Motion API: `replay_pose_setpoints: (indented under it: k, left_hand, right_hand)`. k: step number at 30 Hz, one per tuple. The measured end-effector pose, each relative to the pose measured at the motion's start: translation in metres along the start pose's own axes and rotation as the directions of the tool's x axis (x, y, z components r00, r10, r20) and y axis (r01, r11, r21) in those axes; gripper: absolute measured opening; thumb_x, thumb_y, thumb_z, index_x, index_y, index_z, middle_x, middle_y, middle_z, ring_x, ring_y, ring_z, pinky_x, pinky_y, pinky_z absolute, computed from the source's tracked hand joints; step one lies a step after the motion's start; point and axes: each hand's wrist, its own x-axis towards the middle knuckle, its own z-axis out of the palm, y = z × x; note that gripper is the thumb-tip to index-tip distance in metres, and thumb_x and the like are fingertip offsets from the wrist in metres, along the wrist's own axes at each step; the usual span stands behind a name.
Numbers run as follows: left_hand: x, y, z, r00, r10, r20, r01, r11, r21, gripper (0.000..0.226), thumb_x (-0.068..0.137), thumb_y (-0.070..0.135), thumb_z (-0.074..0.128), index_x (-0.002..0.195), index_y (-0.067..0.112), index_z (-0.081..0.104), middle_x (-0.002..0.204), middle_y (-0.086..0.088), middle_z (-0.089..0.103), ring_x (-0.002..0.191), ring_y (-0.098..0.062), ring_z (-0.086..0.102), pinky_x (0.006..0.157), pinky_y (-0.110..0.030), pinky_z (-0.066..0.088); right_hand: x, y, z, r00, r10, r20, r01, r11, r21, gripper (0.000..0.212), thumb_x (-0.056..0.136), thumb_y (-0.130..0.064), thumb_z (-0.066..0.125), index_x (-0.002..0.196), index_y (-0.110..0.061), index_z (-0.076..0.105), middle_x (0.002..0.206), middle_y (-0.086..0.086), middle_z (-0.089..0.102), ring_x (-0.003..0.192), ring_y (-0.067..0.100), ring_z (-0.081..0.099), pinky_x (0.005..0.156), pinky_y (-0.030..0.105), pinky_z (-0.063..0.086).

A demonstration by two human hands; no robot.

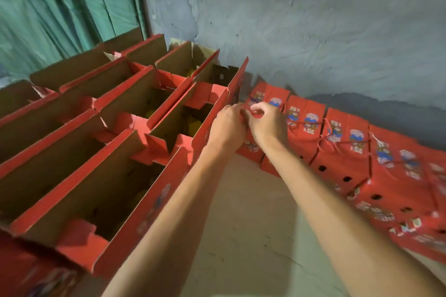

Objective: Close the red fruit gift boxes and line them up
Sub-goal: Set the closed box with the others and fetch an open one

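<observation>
Rough grey plaster wall [313, 31] and a green curtain [60, 0] back a concrete floor [241, 224] crowded with red fruit gift boxes. Along the wall's foot, closed boxes [342, 142] printed with blue-and-white motifs and tied with red cord stand in a row. Away from the wall, open boxes [96, 152] show brown cardboard interiors, flaps upright, yellow fruit glimpsed inside. Over the closed box [265, 99] at the row's far end, the left hand [229, 123] and right hand [268, 120] meet, fingers curled, pinching its red cord [251, 111].
</observation>
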Motion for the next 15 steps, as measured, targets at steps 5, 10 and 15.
replay_pose_setpoints:
  k: [5,10,15]
  left_hand:
    - [-0.095,-0.008,-0.058,0.995,-0.015,-0.095,0.026,0.993,0.119,0.020,0.091,0.009,0.066,0.111,0.011,0.069,0.110,-0.009,0.066,0.098,-0.026,0.064,0.087,-0.038,0.054]
    - [-0.195,-0.041,-0.099,0.982,-0.112,-0.155,0.147,0.961,0.235,0.040,0.099,0.029,0.063,0.136,0.015,0.060,0.135,-0.010,0.062,0.124,-0.031,0.056,0.102,-0.046,0.051]
    - [-0.246,-0.068,-0.113,0.944,-0.316,-0.096,0.331,0.895,0.301,0.053,0.099,0.040,0.061,0.141,0.013,0.045,0.134,-0.009,0.057,0.119,-0.031,0.058,0.093,-0.045,0.051]
  right_hand:
    - [-0.097,-0.044,-0.001,0.995,-0.030,0.094,0.018,0.992,0.121,0.032,0.089,-0.045,0.075,0.108,-0.020,0.077,0.105,-0.003,0.078,0.100,0.018,0.071,0.087,0.034,0.055]
    - [-0.180,-0.061,-0.003,0.978,-0.081,0.190,0.062,0.993,0.102,0.038,0.085,-0.053,0.076,0.108,-0.022,0.076,0.099,-0.007,0.076,0.091,0.014,0.071,0.076,0.031,0.056]
    - [-0.239,-0.072,0.002,0.952,-0.075,0.297,0.044,0.993,0.107,0.046,0.084,-0.057,0.075,0.115,-0.023,0.074,0.113,-0.004,0.075,0.100,0.015,0.069,0.082,0.032,0.057]
